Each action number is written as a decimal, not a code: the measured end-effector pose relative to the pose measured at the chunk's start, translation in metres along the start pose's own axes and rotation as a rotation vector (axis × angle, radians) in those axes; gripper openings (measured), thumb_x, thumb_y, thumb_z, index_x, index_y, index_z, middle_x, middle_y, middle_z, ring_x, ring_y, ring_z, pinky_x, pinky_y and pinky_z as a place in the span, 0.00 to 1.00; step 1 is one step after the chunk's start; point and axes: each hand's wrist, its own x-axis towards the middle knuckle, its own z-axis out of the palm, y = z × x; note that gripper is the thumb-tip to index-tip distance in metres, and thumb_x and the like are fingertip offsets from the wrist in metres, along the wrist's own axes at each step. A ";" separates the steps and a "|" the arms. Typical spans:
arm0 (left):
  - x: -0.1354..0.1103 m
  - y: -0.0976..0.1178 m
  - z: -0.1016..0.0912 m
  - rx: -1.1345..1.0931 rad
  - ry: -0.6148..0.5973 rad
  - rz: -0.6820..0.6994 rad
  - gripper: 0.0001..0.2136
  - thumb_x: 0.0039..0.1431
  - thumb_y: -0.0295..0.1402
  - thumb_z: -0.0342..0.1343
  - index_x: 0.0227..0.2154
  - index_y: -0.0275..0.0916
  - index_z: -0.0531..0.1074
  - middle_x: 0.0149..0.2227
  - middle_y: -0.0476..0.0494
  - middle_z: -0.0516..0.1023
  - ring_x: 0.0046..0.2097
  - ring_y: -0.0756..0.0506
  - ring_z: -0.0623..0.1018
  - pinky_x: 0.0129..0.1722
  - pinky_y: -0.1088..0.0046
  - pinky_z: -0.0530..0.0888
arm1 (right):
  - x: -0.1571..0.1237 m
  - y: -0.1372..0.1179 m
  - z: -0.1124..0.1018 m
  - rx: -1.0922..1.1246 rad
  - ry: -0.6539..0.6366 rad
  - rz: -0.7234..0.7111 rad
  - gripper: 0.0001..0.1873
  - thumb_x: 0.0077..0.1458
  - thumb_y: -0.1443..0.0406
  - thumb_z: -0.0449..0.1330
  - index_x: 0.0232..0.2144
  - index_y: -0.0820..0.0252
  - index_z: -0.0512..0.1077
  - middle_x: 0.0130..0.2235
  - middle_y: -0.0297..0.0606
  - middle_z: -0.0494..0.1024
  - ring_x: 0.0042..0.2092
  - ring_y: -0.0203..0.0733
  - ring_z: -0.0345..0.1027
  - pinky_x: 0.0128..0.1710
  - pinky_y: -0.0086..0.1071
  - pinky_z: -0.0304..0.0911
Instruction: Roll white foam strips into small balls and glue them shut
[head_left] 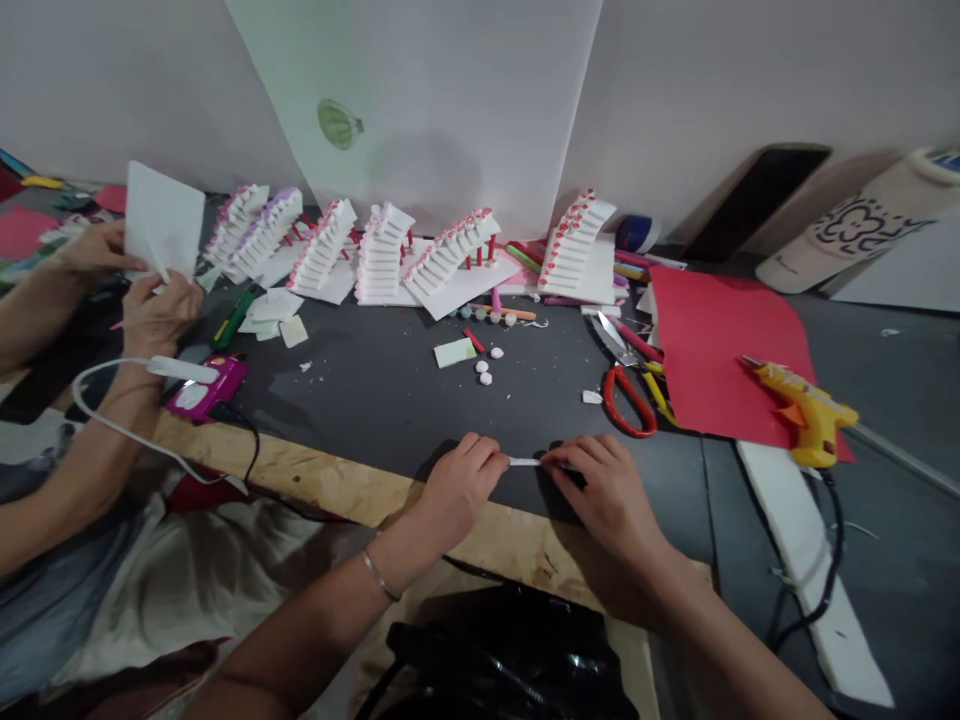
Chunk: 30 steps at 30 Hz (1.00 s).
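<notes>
Near the front edge of the dark tabletop, my left hand [459, 490] pinches one end of a thin white strip [525, 462]. The fingers of my right hand [604, 490] are closed on its other end, so only a short middle piece shows between the hands. What the strip is made of I cannot tell. Beyond my hands lie several small white discs [482, 367], a pale green-white card piece [454, 352] and a short red stick [473, 340]. A small white scrap [592, 397] lies close to red-handled scissors [630, 400].
Several white miniature staircases [450, 250] line the back. Right are red sheet [735, 350], yellow glue gun [810, 405], white strip board [817, 570], and tumbler [855, 220]. Left, a co-worker's hands [161, 300] hold a white card [165, 215] near a magenta power adapter [208, 388].
</notes>
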 end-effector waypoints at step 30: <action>0.006 -0.007 -0.017 -0.019 -0.065 -0.209 0.08 0.65 0.32 0.52 0.32 0.39 0.74 0.35 0.46 0.75 0.40 0.44 0.69 0.39 0.64 0.63 | 0.018 -0.032 -0.002 -0.144 -0.023 -0.031 0.09 0.60 0.66 0.57 0.29 0.55 0.75 0.34 0.38 0.73 0.37 0.43 0.58 0.36 0.36 0.46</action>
